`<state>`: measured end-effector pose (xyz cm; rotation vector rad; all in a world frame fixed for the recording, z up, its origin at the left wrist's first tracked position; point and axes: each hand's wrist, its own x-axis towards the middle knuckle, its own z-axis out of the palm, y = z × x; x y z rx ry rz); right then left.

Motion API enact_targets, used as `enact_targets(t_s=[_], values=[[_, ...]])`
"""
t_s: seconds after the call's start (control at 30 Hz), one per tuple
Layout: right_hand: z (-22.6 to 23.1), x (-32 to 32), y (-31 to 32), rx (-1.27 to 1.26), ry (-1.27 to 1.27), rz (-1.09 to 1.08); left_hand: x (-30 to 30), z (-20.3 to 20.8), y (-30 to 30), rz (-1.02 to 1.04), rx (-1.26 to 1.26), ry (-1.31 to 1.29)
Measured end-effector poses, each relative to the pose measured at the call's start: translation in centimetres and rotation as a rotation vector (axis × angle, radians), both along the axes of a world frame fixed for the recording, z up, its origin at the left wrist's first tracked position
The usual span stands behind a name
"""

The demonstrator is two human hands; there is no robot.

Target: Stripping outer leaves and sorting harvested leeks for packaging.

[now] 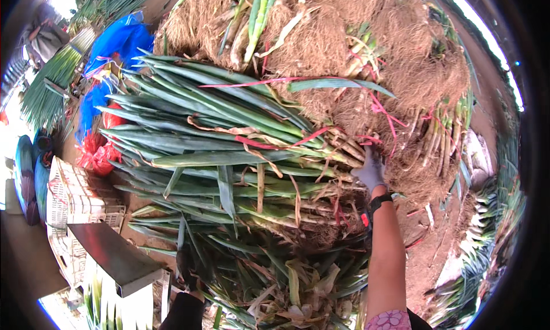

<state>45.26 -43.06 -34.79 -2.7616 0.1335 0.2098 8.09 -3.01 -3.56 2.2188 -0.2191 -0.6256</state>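
Across the middle of the view: bundled green onions (pixel 217 132) lying sideways, leaf tips to the left, pale stalks and roots to the right. Pink tie (pixel 312 137) slung across the stalks. Right hand (pixel 371 172), in a grey glove, at the stalk-and-root end of the bundle, thumb toward the stalks, fingers pointing up. Touching or nearly so; can't tell how firm or whether closed on any stalk. Black band (pixel 380 201) around the right wrist, pink floral sleeve (pixel 391 321) lower down. Left hand (pixel 191 279) low and left of centre, dark, mostly lost in shadow by the lower leaves, black sleeve (pixel 184 311) behind. Can't tell if wide or narrow, or holding anything. Beyond the right hand, at the top: big heap of brown roots (pixel 321 55), with more pink ribbon (pixel 392 123) trailing over. Below the bundle: heap of loose leaves (pixel 298 281), partly dry and pale. Along the left: blue plastic bag (pixel 117 40), red plastic bag (pixel 98 153), cream slatted crate (pixel 77 201), metal sheet (pixel 112 247) just in front of the crate. At far right: more onions (pixel 486 232) on reddish dirt ground (pixel 424 241).
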Motion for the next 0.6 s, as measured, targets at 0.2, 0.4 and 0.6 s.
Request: enact_targets(t_s=[0.2,0.4,0.6], values=[[7.8,-7.1,7.3,0.181,0.284,0.17,-0.8,1.4,-1.1,0.064,0.04,0.02],[3.9,-16.9,5.7,-0.175,0.011,0.268,-5.0,3.8,-4.2,-0.014,0.03,-0.129],[17.4,-23.9,8.6,-0.033,-0.086,0.497,-9.6,0.5,-4.2,0.069,0.045,-0.233]])
